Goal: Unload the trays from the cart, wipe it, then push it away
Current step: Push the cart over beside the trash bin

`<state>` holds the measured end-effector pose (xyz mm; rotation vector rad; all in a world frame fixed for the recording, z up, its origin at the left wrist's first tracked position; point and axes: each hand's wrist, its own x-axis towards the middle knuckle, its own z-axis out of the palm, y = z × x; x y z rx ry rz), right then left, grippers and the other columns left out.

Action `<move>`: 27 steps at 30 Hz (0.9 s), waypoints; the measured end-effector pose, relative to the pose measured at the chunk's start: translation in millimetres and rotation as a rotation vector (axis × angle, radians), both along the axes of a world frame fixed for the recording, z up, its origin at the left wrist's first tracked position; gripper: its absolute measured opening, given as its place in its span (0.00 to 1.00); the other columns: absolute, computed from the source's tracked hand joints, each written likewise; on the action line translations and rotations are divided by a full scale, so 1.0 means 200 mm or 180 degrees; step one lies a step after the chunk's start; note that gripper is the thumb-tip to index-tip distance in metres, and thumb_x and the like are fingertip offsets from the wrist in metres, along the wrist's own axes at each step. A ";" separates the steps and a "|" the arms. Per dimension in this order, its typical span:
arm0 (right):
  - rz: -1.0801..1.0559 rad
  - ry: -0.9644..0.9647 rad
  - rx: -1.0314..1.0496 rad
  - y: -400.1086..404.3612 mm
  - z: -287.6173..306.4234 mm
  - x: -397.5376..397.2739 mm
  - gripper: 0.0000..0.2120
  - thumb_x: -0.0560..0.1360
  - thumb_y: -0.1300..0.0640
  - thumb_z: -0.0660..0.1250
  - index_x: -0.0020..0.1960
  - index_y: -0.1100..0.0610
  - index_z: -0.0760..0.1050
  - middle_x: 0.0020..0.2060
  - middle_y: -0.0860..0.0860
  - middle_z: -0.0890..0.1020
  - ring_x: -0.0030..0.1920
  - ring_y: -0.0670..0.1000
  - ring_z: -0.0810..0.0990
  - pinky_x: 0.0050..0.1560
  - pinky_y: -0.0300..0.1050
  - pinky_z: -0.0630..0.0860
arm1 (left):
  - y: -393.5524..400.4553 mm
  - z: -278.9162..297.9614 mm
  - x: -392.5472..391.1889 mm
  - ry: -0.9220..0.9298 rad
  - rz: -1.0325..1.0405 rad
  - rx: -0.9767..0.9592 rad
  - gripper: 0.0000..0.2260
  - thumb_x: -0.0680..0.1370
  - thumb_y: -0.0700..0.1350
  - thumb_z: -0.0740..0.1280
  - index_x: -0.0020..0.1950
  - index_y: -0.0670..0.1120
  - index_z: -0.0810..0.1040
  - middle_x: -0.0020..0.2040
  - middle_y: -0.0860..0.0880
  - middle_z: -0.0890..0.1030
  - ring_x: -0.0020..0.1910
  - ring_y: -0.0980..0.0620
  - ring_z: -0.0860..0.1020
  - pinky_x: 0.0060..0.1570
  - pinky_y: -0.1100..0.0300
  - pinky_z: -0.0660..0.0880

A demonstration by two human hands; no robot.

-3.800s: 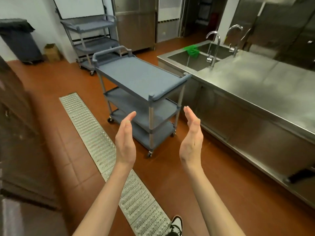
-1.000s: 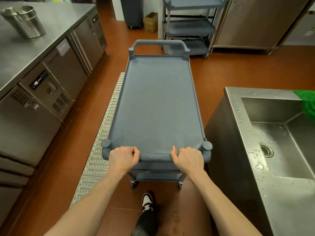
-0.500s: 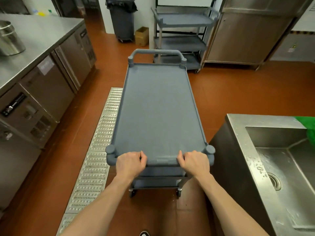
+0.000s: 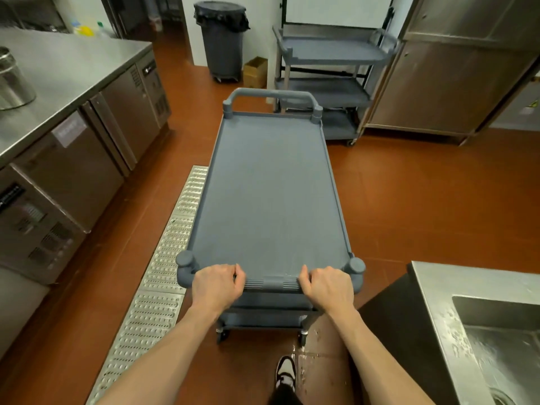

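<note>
A grey three-shelf plastic cart (image 4: 268, 200) stands lengthwise in front of me on the red tile floor. Its top shelf is bare, with no trays on it. A loop handle (image 4: 271, 95) rises at its far end. My left hand (image 4: 217, 285) and my right hand (image 4: 328, 286) both grip the near rim of the top shelf, fingers curled over the edge, one on each side of the middle. The lower shelves are mostly hidden under the top one.
A second grey cart (image 4: 330, 80) stands ahead against the wall, beside a steel cabinet (image 4: 455, 71). A dark bin (image 4: 223, 39) and cardboard box (image 4: 255, 72) sit farther back. Steel counter with fridges (image 4: 67, 118) runs on the left, floor drain grate (image 4: 163, 276) beside the cart, sink counter (image 4: 473, 317) near right.
Earlier my hands were open and apart from the cart; now both grip its near rim. Over the last second the cart has rolled forward toward the second cart, and the sink has slid behind.
</note>
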<state>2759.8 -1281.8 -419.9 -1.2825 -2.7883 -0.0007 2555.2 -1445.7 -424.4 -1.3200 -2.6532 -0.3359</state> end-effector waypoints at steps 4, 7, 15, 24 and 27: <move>0.0053 -0.0127 -0.0119 0.28 0.01 -0.16 0.34 0.78 0.38 0.47 0.28 0.56 0.79 0.25 0.53 0.81 0.27 0.57 0.82 0.27 0.43 0.66 | 0.25 0.01 -0.14 -0.0040 0.0094 -0.0069 0.24 0.77 0.53 0.56 0.25 0.44 0.77 0.23 0.45 0.78 0.22 0.39 0.78 0.23 0.57 0.72; 0.0115 -0.0069 -0.0079 0.44 -0.01 -0.25 0.33 0.77 0.39 0.52 0.23 0.57 0.76 0.20 0.53 0.78 0.22 0.55 0.78 0.25 0.40 0.59 | 0.40 0.00 -0.22 -0.0013 0.0127 -0.0025 0.24 0.77 0.53 0.56 0.24 0.44 0.76 0.22 0.45 0.77 0.21 0.39 0.78 0.22 0.58 0.71; 0.0252 0.0050 0.0032 0.98 0.00 -0.54 0.29 0.75 0.40 0.57 0.21 0.55 0.63 0.16 0.52 0.73 0.17 0.55 0.74 0.23 0.38 0.51 | 0.89 0.02 -0.46 0.0011 0.0199 0.0044 0.23 0.76 0.53 0.57 0.24 0.45 0.75 0.21 0.46 0.76 0.20 0.40 0.77 0.22 0.60 0.70; 0.0447 -0.0190 -0.0067 1.55 0.02 -0.97 0.32 0.78 0.37 0.45 0.27 0.55 0.70 0.26 0.54 0.82 0.29 0.59 0.82 0.27 0.44 0.60 | 1.42 0.00 -0.84 0.0061 0.0322 0.0051 0.23 0.77 0.53 0.57 0.24 0.46 0.75 0.21 0.47 0.76 0.19 0.41 0.77 0.21 0.60 0.70; 0.0493 -0.0200 -0.0017 1.73 0.02 -1.13 0.34 0.78 0.36 0.44 0.28 0.56 0.74 0.28 0.55 0.83 0.31 0.59 0.83 0.28 0.44 0.60 | 1.59 -0.01 -1.00 0.0029 0.0358 0.0100 0.23 0.77 0.52 0.58 0.23 0.46 0.73 0.21 0.47 0.75 0.19 0.41 0.76 0.21 0.60 0.68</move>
